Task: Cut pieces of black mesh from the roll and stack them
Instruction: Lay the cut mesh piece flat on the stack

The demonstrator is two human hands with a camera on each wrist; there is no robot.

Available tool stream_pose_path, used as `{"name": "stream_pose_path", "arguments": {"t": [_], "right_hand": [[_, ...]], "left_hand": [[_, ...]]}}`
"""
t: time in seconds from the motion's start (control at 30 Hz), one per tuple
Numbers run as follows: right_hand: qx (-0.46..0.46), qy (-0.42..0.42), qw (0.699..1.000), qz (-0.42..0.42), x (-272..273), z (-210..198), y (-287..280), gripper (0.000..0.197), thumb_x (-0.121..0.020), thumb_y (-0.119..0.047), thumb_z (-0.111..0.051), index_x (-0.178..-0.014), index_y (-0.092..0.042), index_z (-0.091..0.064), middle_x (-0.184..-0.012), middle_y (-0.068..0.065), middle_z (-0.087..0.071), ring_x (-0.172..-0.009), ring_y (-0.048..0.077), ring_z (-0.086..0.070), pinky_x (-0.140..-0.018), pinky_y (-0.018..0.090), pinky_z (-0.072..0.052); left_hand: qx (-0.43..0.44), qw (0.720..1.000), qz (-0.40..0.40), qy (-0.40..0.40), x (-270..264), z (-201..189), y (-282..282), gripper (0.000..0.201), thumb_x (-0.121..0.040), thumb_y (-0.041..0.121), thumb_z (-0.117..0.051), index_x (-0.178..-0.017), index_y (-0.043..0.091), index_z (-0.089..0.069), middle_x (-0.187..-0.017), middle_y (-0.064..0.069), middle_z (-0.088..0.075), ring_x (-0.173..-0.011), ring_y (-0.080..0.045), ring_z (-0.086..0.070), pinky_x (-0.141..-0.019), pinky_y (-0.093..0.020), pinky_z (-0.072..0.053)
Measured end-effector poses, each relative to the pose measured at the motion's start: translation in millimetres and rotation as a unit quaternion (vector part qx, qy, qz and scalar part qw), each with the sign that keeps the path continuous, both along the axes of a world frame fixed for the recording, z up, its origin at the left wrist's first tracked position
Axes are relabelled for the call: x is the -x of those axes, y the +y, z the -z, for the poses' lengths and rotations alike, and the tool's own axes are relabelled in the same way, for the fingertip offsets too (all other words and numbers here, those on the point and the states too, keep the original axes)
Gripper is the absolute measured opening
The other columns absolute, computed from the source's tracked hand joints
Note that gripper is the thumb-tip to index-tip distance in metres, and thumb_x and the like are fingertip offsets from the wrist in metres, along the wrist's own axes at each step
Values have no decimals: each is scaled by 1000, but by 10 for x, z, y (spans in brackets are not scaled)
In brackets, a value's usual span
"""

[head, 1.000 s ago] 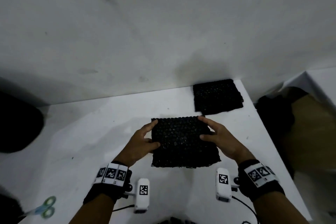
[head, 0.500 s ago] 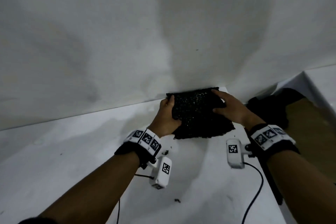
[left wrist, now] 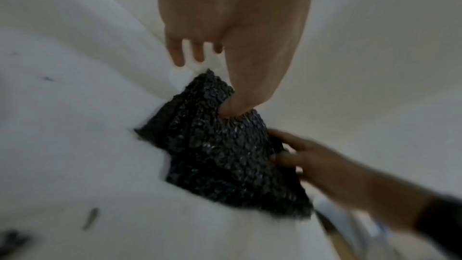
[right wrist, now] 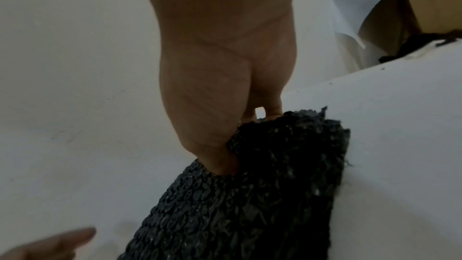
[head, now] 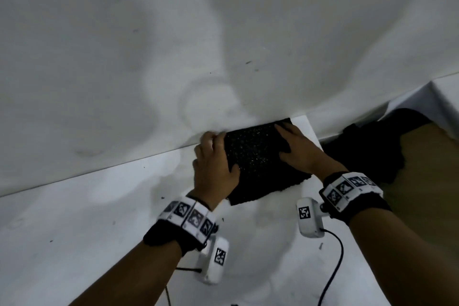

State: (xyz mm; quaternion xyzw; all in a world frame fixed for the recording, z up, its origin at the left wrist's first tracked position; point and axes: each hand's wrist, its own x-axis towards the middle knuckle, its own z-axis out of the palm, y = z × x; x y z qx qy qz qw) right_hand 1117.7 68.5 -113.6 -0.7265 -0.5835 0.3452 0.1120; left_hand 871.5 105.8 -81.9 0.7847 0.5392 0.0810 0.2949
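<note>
Nearest the wearer: two forearms, each with a black wristband carrying white tags printed with square black-and-white codes, and a small white camera unit point(head: 309, 217) with a black cable hanging under the right wrist. Beyond these, a white table point(head: 74, 231), lightly speckled with dark crumbs. At its far right corner, against the wall, the stack of black mesh pieces point(head: 258, 161), lying flat, its near edge ragged. Left hand point(head: 214, 169): set at the stack's left edge, thumb pressed down onto the top piece, fingers reaching over the far left corner; the left wrist view shows those fingers fairly straight and spread, gripping nothing. Right hand point(head: 296, 151): laid palm-down on the right part of the stack, fingers extended and splayed, thumb pointing inward across the mesh; the right wrist view shows the thumb sunk into the surface. Behind the table, a plain white wall point(head: 173, 45). To the right, off the table edge, a dark heap point(head: 372, 146) over a brown surface; its nature cannot be told.
</note>
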Motion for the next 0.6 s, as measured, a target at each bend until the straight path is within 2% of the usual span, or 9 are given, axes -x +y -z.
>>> {"name": "stream_pose_path", "arguments": {"t": [0.03, 0.1, 0.17, 0.23, 0.3, 0.37, 0.47, 0.53, 0.6], "right_hand": [[7, -7, 1000, -2, 3, -1, 10, 84, -89, -10, -66, -157, -13, -17, -164, 13, -11, -150, 29, -17, -115, 24, -17], [24, -34, 999, -17, 32, -28, 34, 85, -88, -12, -65, -157, -13, -15, -164, 14, -9, -149, 36, -19, -120, 38, -22], [55, -90, 994, -23, 93, -104, 45, 88, -87, -20, -65, -158, -19, -14, -164, 13, -7, -143, 42, -25, -114, 48, -31], [43, -193, 980, -1, 220, -232, 35, 86, -83, -27, -66, -155, -20, -21, -160, 12, -12, -131, 43, -33, -102, 52, -37], [-68, -275, 959, 12, 404, -305, 26, 70, -77, -28, -62, -143, -16, -43, -149, 16, -34, -117, 42, -45, -90, 51, -42], [-167, -251, 953, 9, 585, -248, 21, 53, -78, -29, -51, -128, -13, -58, -131, 16, -54, -107, 41, -53, -84, 50, -46], [-145, -211, 965, -58, 741, -66, -22, 50, -96, -37, -36, -137, -19, -56, -137, 12, -56, -124, 40, -51, -99, 55, -46], [-116, -212, 966, -93, 700, 77, -75, 54, -102, -45, -25, -150, -26, -41, -153, 9, -42, -141, 38, -37, -111, 55, -33], [-102, -217, 965, -103, 630, 146, -105, 57, -103, -49, -20, -154, -28, -32, -159, 8, -32, -147, 37, -27, -115, 55, -26]], "left_hand": [[-71, 995, 62, 14, -42, 0, -42, 71, -85, 35, -63, -149, 19, -36, -153, -8, -29, -136, -32, -27, -103, -50, -40], [-120, 974, 182, 59, -127, 52, -77, 71, -90, 51, -48, -152, 16, -36, -159, -12, -30, -143, -33, -21, -108, -59, -34], [-39, 964, 224, 140, -179, 137, -18, 80, -95, 61, -40, -159, 20, -16, -168, -8, -3, -152, -34, 2, -116, -67, -14], [66, 955, 216, 190, -213, 183, 53, 84, -97, 63, -41, -160, 26, 2, -166, 1, 20, -151, -30, 21, -118, -67, 0], [98, 951, 213, 199, -254, 174, 70, 86, -97, 62, -44, -159, 29, 6, -164, 3, 25, -150, -29, 25, -117, -67, 3], [106, 953, 209, 190, -263, 186, 68, 86, -96, 63, -44, -159, 31, 6, -164, 6, 26, -150, -27, 26, -115, -68, 5], [107, 955, 203, 188, -219, 242, 90, 86, -95, 64, -47, -159, 35, 3, -162, 11, 28, -150, -22, 27, -116, -69, 4], [115, 957, 199, 176, -220, 250, 94, 89, -93, 63, -50, -158, 38, 5, -162, 13, 28, -149, -21, 28, -117, -68, 4], [125, 958, 198, 165, -228, 246, 97, 92, -92, 64, -52, -157, 39, 8, -161, 14, 29, -149, -20, 30, -116, -67, 5]]}}
